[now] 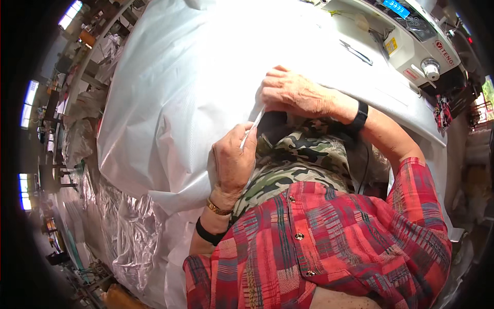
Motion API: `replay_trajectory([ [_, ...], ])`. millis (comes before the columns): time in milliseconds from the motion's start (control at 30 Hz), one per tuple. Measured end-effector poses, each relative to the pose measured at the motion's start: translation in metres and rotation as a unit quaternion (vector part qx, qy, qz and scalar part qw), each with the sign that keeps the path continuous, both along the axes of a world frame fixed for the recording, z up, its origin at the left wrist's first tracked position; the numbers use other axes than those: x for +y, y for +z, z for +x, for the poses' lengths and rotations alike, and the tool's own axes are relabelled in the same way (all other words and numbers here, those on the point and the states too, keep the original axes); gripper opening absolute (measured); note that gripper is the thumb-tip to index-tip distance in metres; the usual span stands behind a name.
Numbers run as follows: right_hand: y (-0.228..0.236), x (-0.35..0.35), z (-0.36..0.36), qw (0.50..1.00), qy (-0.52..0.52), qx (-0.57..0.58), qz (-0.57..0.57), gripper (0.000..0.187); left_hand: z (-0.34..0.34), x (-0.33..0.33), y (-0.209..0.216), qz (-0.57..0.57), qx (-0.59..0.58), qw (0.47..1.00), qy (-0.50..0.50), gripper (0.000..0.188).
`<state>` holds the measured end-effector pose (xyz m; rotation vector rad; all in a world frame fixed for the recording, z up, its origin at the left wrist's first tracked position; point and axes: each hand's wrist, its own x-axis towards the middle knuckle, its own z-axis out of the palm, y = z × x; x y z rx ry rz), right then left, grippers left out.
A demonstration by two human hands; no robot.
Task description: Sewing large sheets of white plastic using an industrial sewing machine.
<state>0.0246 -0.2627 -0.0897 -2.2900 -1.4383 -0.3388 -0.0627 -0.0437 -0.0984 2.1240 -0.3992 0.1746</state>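
A large sheet of white plastic-like fabric [149,113] spreads over the table and hangs toward my lap. My left hand [234,157] pinches the sheet's near edge between thumb and fingers, where it looks folded into a narrow strip. Farther up the same edge, to the right, my right hand [296,93] is closed on it with the fingers curled under. A short stretch of the edge runs taut between both hands. Bright glare washes out the fabric beyond my right hand.
A white sewing machine [419,46] with a knob and a lit blue display stands at the far right. Small thread snips [356,52] lie on the table beside it. Crumpled clear plastic [128,232] is piled at the left, with cluttered shelving [85,77] behind.
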Motion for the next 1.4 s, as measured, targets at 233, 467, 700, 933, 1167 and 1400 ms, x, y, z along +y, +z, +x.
replay_trajectory([
  [233, 0.005, -0.020, 0.031, 0.998, -0.038, -0.033, -0.034, 0.021, 0.002, 0.004, 0.011, 0.128, -0.097, 0.987, -0.012, 0.009],
  [467, 0.019, -0.046, 0.060, 0.992, -0.082, -0.064, -0.074, 0.022, 0.007, 0.010, -0.002, 0.019, -0.082, 0.996, -0.039, 0.027],
  [700, 0.008, -0.073, 0.084, 0.972, -0.172, -0.128, -0.096, 0.037, 0.020, 0.007, -0.007, 0.073, 0.019, 0.986, -0.146, 0.034],
  [933, -0.003, -0.080, 0.083, 0.906, -0.350, -0.221, -0.087, 0.042, 0.028, -0.025, -0.002, 0.084, -0.031, 0.979, -0.185, 0.020],
  [1167, 0.004, -0.078, 0.062, 0.922, -0.380, -0.072, -0.015, 0.041, 0.052, -0.046, 0.008, 0.190, -0.191, 0.939, -0.215, 0.018],
  [1400, 0.013, -0.081, 0.057, 0.931, -0.364, -0.013, -0.016, 0.041, 0.099, -0.072, 0.034, 0.288, -0.229, 0.904, -0.219, 0.017],
])
